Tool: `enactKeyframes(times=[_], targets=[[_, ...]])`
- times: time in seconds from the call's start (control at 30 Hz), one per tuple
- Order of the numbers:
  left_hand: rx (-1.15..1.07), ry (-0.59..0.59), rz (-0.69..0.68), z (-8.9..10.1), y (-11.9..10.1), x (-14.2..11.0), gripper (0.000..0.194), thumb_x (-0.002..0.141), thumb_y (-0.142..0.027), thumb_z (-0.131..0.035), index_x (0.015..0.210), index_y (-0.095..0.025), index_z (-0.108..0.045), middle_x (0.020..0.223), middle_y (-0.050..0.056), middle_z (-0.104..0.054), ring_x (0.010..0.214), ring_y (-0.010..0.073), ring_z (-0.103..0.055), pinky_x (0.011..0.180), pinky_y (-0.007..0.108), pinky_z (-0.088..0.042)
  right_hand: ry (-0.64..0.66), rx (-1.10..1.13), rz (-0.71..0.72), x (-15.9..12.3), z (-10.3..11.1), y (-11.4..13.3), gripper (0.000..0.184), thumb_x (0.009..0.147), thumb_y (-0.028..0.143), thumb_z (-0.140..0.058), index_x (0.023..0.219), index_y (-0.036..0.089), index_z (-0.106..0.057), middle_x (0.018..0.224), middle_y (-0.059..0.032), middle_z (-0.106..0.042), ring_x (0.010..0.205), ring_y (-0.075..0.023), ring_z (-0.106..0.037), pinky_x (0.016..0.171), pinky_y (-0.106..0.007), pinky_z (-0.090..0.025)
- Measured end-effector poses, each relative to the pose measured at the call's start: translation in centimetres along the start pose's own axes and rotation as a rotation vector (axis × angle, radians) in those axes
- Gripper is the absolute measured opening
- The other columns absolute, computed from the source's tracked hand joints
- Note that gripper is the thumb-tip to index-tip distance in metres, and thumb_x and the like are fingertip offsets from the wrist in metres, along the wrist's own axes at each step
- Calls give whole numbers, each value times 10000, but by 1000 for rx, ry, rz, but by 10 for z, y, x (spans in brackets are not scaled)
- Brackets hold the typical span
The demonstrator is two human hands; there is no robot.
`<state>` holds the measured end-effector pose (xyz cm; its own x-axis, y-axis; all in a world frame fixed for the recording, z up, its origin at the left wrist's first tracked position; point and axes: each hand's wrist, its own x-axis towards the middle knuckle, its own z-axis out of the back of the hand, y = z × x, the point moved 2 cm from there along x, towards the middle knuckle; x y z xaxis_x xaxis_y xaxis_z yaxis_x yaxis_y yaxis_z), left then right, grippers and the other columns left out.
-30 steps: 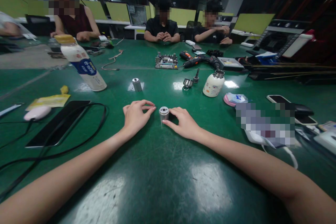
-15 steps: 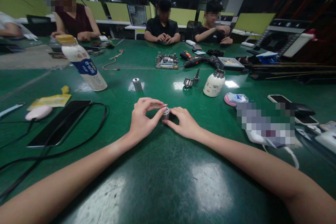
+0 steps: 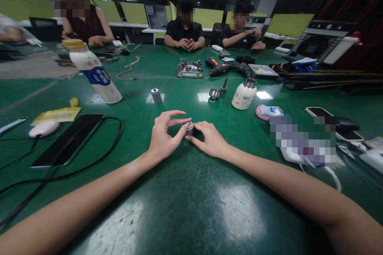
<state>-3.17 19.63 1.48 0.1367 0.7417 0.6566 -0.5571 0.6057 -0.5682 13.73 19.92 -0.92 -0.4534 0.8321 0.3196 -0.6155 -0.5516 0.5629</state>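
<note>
A small silver metal cylinder (image 3: 189,130) stands upright on the green table between my hands. My left hand (image 3: 166,133) pinches its top with thumb and a finger, while the other fingers are raised and slightly spread. From the other side, my right hand (image 3: 211,139) grips its body between thumb and forefinger. Just beyond, to the left, stands a similar grey cylinder (image 3: 156,96) with a dark piece on top. Further right are a steel cup-like lid with a ring (image 3: 214,95), a dark stopper-like piece (image 3: 224,86) and an open cream flask (image 3: 244,95).
On the left are a leaning bottle (image 3: 95,73), a black tablet (image 3: 67,140) with a black cable over it, and a pink mouse (image 3: 44,128). A circuit board (image 3: 190,69) and power drill (image 3: 220,69) lie further back. Phones (image 3: 333,123) lie right. Several people sit opposite.
My left forefinger has lifted a little away from the cylinder's top, and the gap between my left fingers is wider. My right hand and the cylinder have stayed in place.
</note>
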Motion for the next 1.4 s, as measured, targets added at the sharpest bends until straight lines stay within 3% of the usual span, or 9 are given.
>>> enactKeyframes(times=[0.17, 0.23, 0.33, 0.43, 0.57, 0.73, 0.87, 1.07, 1.4], targets=[[7, -177, 39, 6, 5, 7, 184, 830, -355, -709, 917, -205, -648, 934, 35, -716, 925, 207, -690, 894, 378, -507, 0, 2, -1, 0, 1, 0, 304, 923, 378, -651, 1145, 170, -641, 1106, -86, -701, 1030, -224, -587, 895, -364, -407], [66, -199, 85, 8, 13, 10, 179, 830, -361, -708, 901, -209, -643, 922, 36, -730, 951, 222, -680, 915, 399, -490, 3, -2, -6, 0, 1, 1, 285, 923, 377, -651, 1120, 171, -648, 1087, -86, -701, 1015, -222, -586, 883, -360, -407], [159, -62, 163, 5, 33, 12, 174, 800, -330, -738, 905, -236, -636, 838, 24, -767, 1003, 278, -654, 957, 479, -434, -1, -15, -8, 0, 1, 0, 282, 920, 366, -656, 1121, 169, -644, 1070, -82, -699, 1000, -218, -583, 872, -355, -404], [147, 113, 240, -2, 50, 11, 145, 791, -301, -738, 883, -252, -638, 796, 21, -778, 967, 301, -667, 910, 472, -432, 1, -43, 5, 1, 0, 0, 297, 922, 376, -652, 1139, 175, -634, 1055, -74, -693, 985, -214, -576, 867, -352, -400], [145, 108, 218, -6, 51, 11, 147, 785, -257, -727, 899, -258, -634, 794, 27, -778, 971, 304, -671, 915, 456, -413, -16, -108, 13, 3, -3, 0, 311, 931, 408, -631, 1130, 168, -631, 1028, -80, -678, 970, -214, -568, 862, -352, -406], [139, 46, 210, -1, 38, 12, 193, 757, -215, -724, 915, -252, -619, 819, 34, -778, 997, 306, -674, 928, 457, -428, -22, -200, 24, 4, -4, 4, 336, 954, 421, -586, 1150, 151, -619, 1068, -100, -666, 1003, -223, -570, 887, -359, -416], [-19, -54, 327, 7, 27, -2, 215, 782, -274, -693, 966, -231, -592, 829, 39, -772, 860, 258, -719, 845, 396, -498, -7, -263, -4, -1, 0, 11, 363, 960, 426, -568, 1143, 117, -619, 1090, -126, -665, 1025, -237, -577, 905, -362, -424], [-279, -292, 323, 8, -16, -34, 218, 820, -318, -644, 962, -215, -515, 915, 74, -726, 905, 207, -715, 863, 360, -556, 14, -295, -48, -25, 2, 30, 352, 975, 411, -536, 1150, 116, -616, 1121, -138, -672, 1057, -247, -597, 923, -361, -432], [-314, -183, 241, -1, -80, -72, 219, 805, -295, -658, 961, -221, -525, 889, 59, -731, 838, 211, -730, 812, 360, -583, 31, -385, -103, -89, 4, 71, 354, 986, 365, -501, 1201, 93, -572, 1190, -180, -653, 1139, -277, -601, 958, -375, -437]])
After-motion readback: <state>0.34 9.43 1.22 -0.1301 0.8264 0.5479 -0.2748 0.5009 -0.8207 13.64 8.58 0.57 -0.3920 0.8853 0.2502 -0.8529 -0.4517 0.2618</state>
